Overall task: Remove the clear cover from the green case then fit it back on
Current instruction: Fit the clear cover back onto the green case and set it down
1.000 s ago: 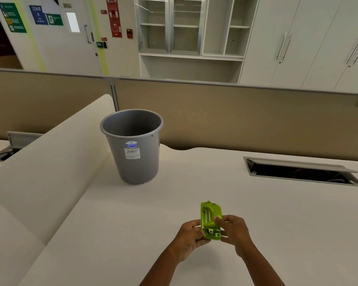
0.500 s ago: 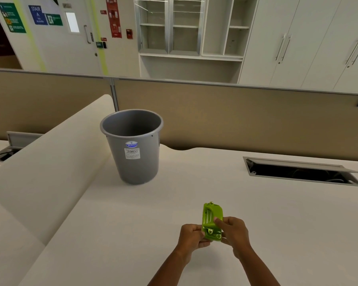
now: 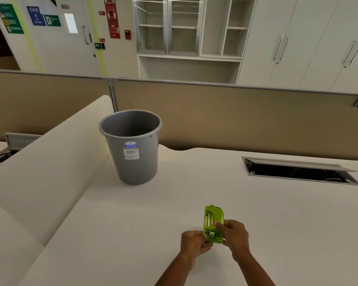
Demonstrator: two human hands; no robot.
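Both hands, left hand (image 3: 192, 241) and right hand (image 3: 234, 234), close their fingers on a green case (image 3: 213, 220) near the counter's (image 3: 277, 213) near edge; bare counter surrounds; grey bin (image 3: 132, 149) stands well apart, far left.

the green case (image 3: 213, 220) looks like glossy moulded plastic with bright highlights. the surface (image 3: 287, 213) beneath it is smooth, matt cream laminate. beyond the case, the grey bin (image 3: 132, 159) is semi-matt plastic with a paper label (image 3: 130, 153) and a glossy blue sticker.
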